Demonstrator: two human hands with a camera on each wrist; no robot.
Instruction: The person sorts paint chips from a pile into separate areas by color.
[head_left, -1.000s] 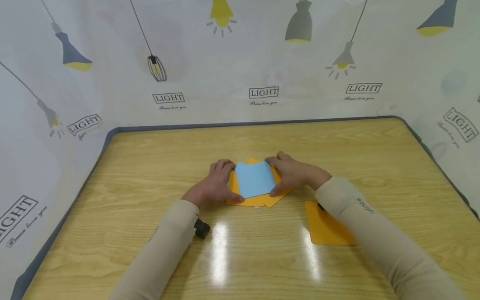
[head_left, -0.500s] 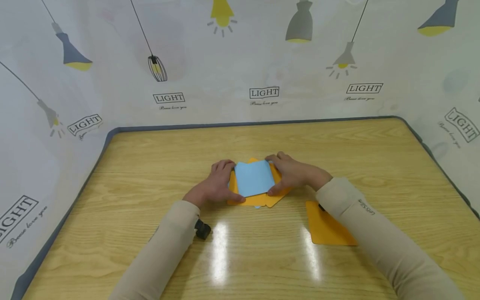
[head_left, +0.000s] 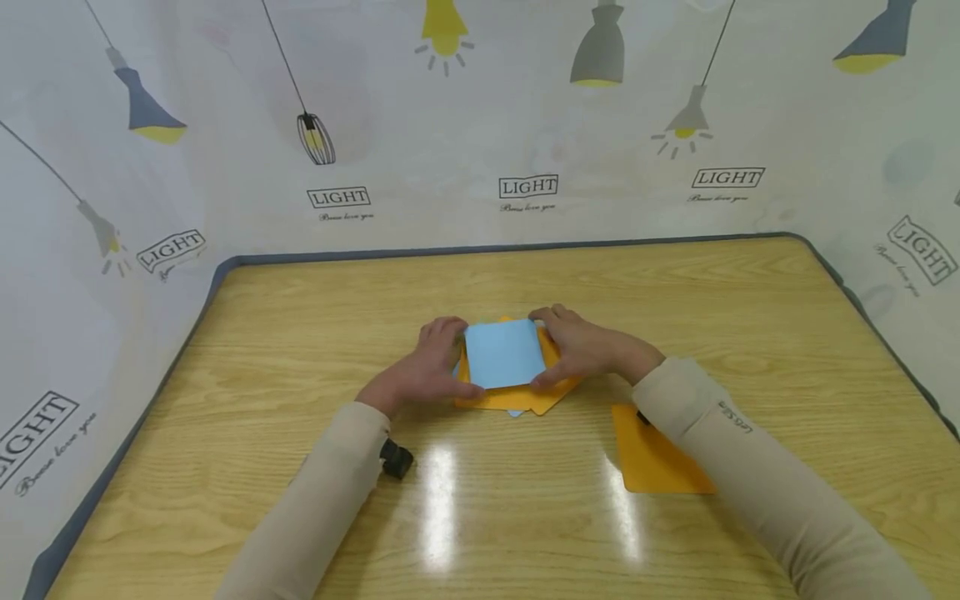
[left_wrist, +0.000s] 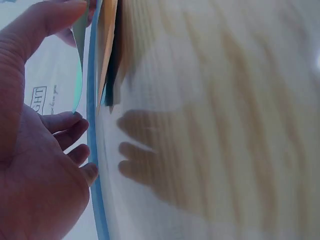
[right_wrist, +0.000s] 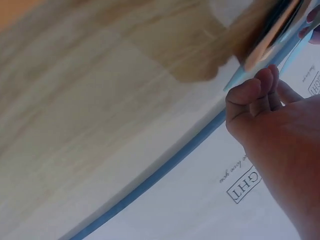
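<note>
A light blue square card (head_left: 504, 354) is held by its two sides between my hands in the head view. My left hand (head_left: 429, 367) pinches the left side, thumb at the near corner and fingers at the far one. The right side is pinched the same way by my right hand (head_left: 588, 346). Below lies a loose pile of orange cards (head_left: 491, 402), fanned at angles, with bits of blue card showing at its edges. In the left wrist view the held card (left_wrist: 78, 60) stands apart from the pile (left_wrist: 107, 55), raised over the table.
Another orange card (head_left: 660, 458) lies on the wooden table (head_left: 525, 517), partly hidden by the right sleeve. A small black device (head_left: 397, 460) shows at the left wrist. White walls (head_left: 420, 142) printed with lamps and lettering enclose the table's back and sides.
The held blue card has shifted slightly left and up in the head view, with both hands moving along. More of the orange pile shows beyond its near and right edges.
</note>
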